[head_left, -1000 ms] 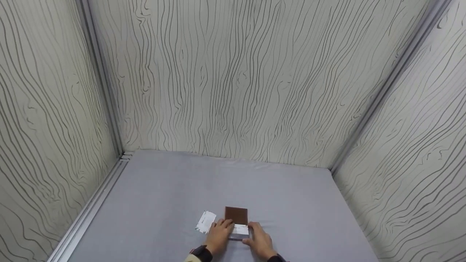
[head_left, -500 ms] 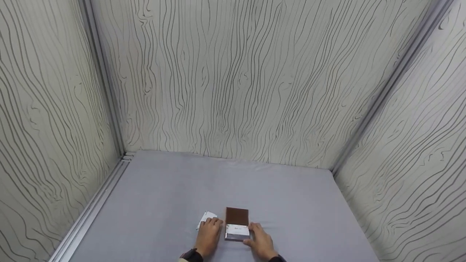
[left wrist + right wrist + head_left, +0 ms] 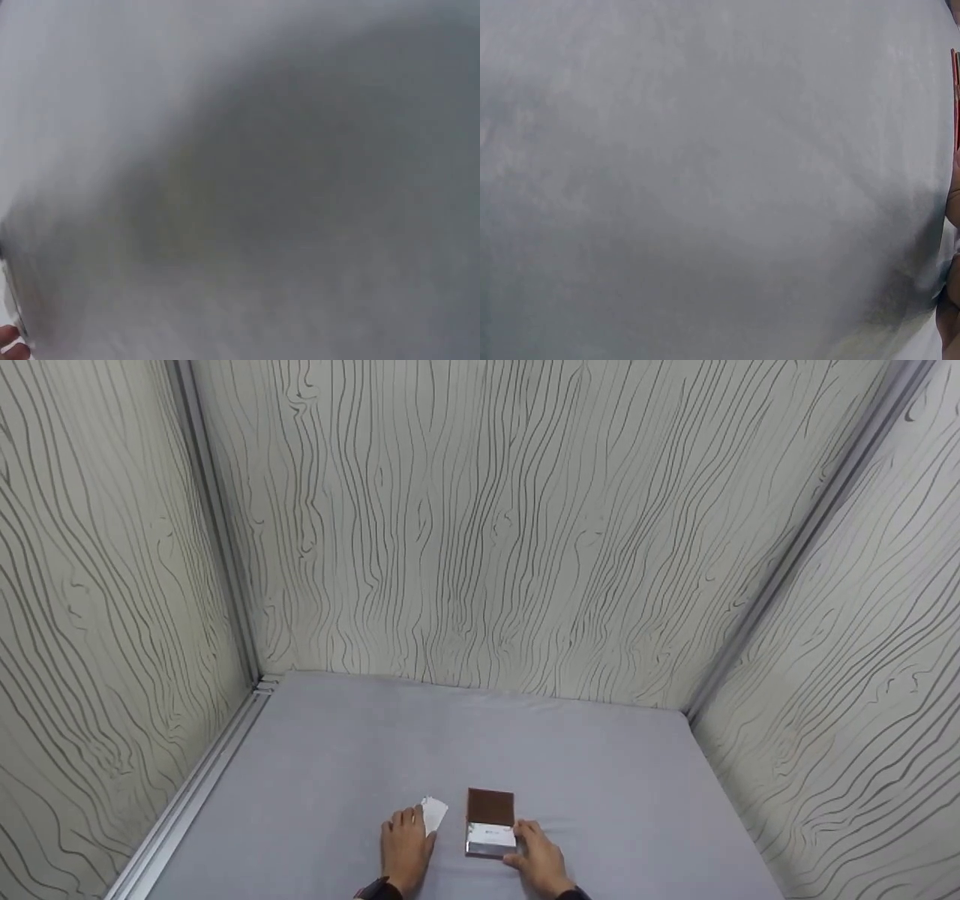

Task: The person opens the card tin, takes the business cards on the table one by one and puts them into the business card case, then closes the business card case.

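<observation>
An opened brown card case (image 3: 491, 806) lies flat on the cloth, its upper flap bare. White printed cards (image 3: 490, 835) sit in its lower half, above a silvery front strip. My right hand (image 3: 541, 861) holds the case at its right side, with the thumb by the lower corner. To the left, my left hand (image 3: 406, 847) grips a small bunch of loose white cards (image 3: 434, 813), the thumb along their right edge and fingers over their left part. Two fingertips (image 3: 10, 343) and a thin pale edge show at the border of the left wrist view.
Grey cloth (image 3: 600, 780) covers the table. Pale wood-grain panels (image 3: 480, 525) stand behind and at both sides. A metal rail (image 3: 187, 802) runs down the table's left edge. Both wrist views mostly show cloth.
My left hand has left the card case and moved left onto the loose white cards, now partly covering them. My right hand has stayed at the case's right side.
</observation>
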A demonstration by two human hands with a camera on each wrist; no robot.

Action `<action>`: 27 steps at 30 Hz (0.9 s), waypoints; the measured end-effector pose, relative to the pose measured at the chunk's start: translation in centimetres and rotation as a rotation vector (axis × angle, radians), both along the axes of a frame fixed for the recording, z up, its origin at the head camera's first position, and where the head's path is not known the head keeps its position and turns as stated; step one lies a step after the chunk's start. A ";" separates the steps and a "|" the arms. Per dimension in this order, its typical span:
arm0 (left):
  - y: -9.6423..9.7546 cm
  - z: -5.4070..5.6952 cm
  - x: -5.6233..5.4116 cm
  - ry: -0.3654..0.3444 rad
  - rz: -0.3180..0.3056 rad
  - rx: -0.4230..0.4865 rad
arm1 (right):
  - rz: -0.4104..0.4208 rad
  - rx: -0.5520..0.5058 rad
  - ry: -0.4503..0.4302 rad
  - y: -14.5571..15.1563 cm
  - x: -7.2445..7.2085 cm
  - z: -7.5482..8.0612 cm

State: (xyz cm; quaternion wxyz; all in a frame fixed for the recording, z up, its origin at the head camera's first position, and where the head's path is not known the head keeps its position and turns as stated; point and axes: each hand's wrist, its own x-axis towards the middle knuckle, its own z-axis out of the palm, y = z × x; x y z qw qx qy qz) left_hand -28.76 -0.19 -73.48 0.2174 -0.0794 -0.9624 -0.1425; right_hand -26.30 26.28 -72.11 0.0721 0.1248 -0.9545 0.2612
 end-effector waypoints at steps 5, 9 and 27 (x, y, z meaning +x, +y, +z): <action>-0.6 0.1 -0.2 -0.049 -0.029 0.025 | 0.005 -0.004 0.017 0.1 0.0 -0.1; -0.8 0.3 -0.2 -0.098 -0.047 0.048 | -0.004 -0.002 0.000 0.1 0.0 -0.1; -0.5 0.2 -0.4 0.055 -0.201 0.219 | 0.026 -0.014 0.081 -0.1 0.3 -0.1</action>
